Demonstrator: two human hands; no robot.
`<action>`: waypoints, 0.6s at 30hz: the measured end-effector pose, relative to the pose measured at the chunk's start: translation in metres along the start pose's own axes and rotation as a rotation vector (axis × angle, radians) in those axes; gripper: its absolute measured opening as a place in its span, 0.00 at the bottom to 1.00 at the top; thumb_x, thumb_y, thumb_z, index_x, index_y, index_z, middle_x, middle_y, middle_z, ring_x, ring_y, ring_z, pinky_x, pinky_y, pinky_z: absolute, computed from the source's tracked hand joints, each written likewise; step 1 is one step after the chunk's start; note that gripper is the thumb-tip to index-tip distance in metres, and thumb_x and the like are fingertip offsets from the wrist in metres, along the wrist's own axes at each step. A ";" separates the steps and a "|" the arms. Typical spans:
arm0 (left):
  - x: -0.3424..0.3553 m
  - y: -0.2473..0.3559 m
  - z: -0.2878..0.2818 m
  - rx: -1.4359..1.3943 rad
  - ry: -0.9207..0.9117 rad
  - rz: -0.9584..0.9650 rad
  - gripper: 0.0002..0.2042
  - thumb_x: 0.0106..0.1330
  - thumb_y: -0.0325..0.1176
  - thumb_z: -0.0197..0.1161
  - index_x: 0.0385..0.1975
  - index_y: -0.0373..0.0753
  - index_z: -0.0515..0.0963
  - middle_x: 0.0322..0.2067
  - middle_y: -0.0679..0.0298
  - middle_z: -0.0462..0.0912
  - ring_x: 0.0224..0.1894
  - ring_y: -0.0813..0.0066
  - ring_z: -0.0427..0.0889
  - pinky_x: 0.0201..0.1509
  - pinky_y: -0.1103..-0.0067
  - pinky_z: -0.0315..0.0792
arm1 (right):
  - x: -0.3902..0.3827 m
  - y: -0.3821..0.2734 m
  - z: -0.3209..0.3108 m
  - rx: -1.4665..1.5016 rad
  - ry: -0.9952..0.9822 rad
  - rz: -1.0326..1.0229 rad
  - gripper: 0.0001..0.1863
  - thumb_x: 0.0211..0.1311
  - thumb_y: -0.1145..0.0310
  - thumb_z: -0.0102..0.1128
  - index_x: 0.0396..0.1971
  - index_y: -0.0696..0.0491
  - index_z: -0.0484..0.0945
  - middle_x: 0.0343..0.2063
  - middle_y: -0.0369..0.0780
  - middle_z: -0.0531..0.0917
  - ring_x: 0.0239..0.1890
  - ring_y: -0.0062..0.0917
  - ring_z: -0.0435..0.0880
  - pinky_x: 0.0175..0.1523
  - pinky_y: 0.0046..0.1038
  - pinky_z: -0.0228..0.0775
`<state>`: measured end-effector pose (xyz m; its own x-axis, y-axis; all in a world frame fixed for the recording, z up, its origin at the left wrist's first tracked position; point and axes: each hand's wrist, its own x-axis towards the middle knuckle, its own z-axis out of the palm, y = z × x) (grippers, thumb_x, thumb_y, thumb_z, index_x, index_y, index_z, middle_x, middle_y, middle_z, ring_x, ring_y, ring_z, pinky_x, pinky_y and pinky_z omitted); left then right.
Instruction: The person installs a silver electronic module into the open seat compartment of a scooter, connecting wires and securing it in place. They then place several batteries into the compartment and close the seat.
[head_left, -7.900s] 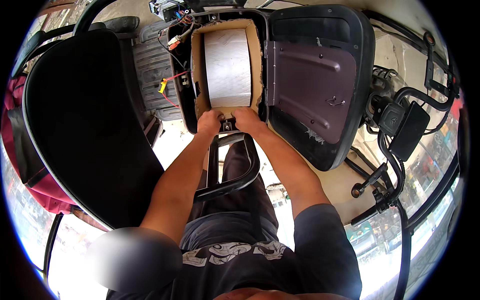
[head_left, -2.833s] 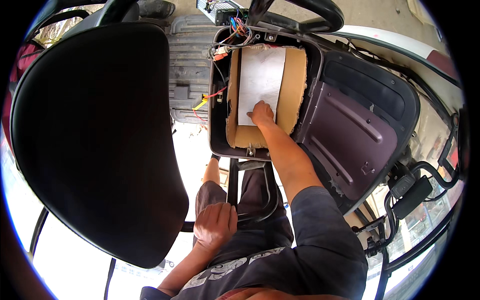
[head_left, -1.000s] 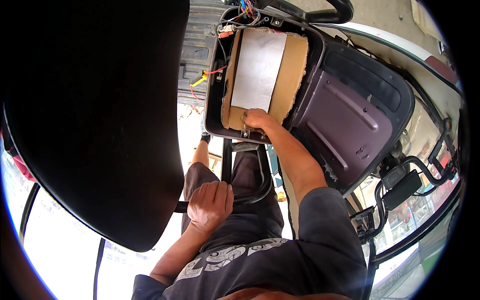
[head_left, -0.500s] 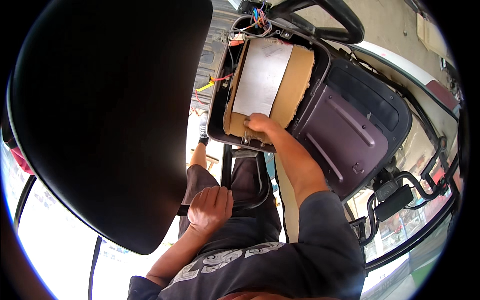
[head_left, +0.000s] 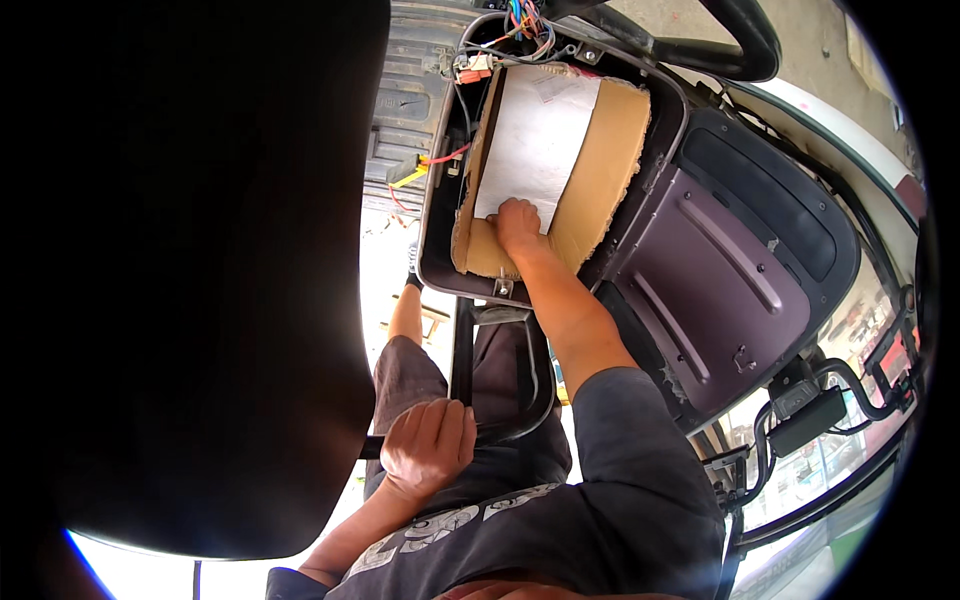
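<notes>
My right hand (head_left: pixel 517 225) reaches into an open dark storage box (head_left: pixel 430 240). Its fingers are curled down against the lower end of a white sheet (head_left: pixel 535 130) and the brown cardboard (head_left: pixel 612 150) lining the box; whether they pinch anything is hidden. The cardboard has ragged, torn edges, and the sheet lies lengthwise over it. Wrapped round a black tubular bar (head_left: pixel 520 420) in front of my body is my left hand (head_left: pixel 428 445), closed. The box's purple-brown lid (head_left: pixel 705 290) is swung open to the right.
A large black padded panel (head_left: pixel 200 270) fills the left side. Loose coloured wires (head_left: pixel 525 25) and a red-orange connector (head_left: pixel 472 72) sit at the box's far edge. A yellow-and-red lead (head_left: pixel 408 178) hangs outside its left wall. Thick black tubing (head_left: pixel 740 40) curves at the far right.
My right hand has shifted slightly farther up the cardboard onto the white sheet's lower end, its fingers now more curled. My left hand keeps its hold on the bar. The view has shifted a little.
</notes>
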<state>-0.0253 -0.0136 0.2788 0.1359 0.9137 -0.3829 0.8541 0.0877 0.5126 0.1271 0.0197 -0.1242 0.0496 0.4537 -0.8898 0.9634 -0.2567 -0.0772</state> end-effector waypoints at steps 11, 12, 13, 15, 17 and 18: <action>0.003 0.000 -0.005 -0.013 -0.049 0.011 0.05 0.57 0.26 0.68 0.30 0.36 0.80 0.27 0.61 0.81 0.27 0.64 0.82 0.29 0.74 0.75 | -0.009 0.031 -0.020 0.038 -0.026 0.073 0.28 0.54 0.52 0.76 0.44 0.60 0.84 0.49 0.54 0.83 0.52 0.47 0.84 0.57 0.42 0.78; 0.003 0.000 -0.004 -0.006 -0.052 0.014 0.05 0.57 0.26 0.68 0.30 0.36 0.80 0.27 0.61 0.81 0.27 0.64 0.82 0.29 0.74 0.75 | -0.010 0.034 -0.023 0.015 0.017 0.106 0.28 0.53 0.52 0.77 0.45 0.60 0.84 0.49 0.55 0.83 0.52 0.47 0.84 0.57 0.42 0.78; 0.002 0.000 -0.004 0.001 -0.054 0.015 0.05 0.58 0.26 0.68 0.31 0.36 0.80 0.27 0.61 0.81 0.26 0.64 0.82 0.29 0.73 0.75 | -0.003 0.037 -0.013 -0.045 0.056 0.113 0.29 0.52 0.52 0.78 0.46 0.60 0.84 0.49 0.55 0.83 0.50 0.46 0.85 0.56 0.41 0.78; 0.001 -0.001 -0.001 0.012 -0.048 0.028 0.05 0.59 0.29 0.68 0.31 0.36 0.80 0.28 0.62 0.81 0.27 0.67 0.82 0.31 0.75 0.76 | 0.011 0.043 -0.005 -0.017 0.041 0.147 0.29 0.52 0.51 0.77 0.45 0.60 0.85 0.49 0.55 0.83 0.49 0.46 0.86 0.56 0.40 0.79; 0.001 -0.006 0.000 0.030 -0.050 0.039 0.06 0.60 0.30 0.68 0.31 0.36 0.80 0.28 0.63 0.80 0.27 0.69 0.82 0.31 0.76 0.76 | 0.017 0.042 0.004 0.001 0.047 0.169 0.29 0.53 0.49 0.76 0.43 0.60 0.85 0.47 0.54 0.84 0.49 0.46 0.86 0.56 0.40 0.79; 0.001 -0.005 0.000 0.037 -0.050 0.041 0.06 0.60 0.30 0.68 0.32 0.36 0.80 0.28 0.63 0.80 0.27 0.69 0.82 0.31 0.76 0.76 | 0.016 0.040 0.003 -0.004 0.064 0.173 0.29 0.53 0.48 0.76 0.42 0.60 0.85 0.46 0.54 0.85 0.49 0.46 0.86 0.55 0.40 0.79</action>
<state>-0.0296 -0.0130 0.2757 0.1950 0.8953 -0.4004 0.8651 0.0354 0.5004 0.1655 0.0143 -0.1428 0.2309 0.4569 -0.8590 0.9401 -0.3322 0.0760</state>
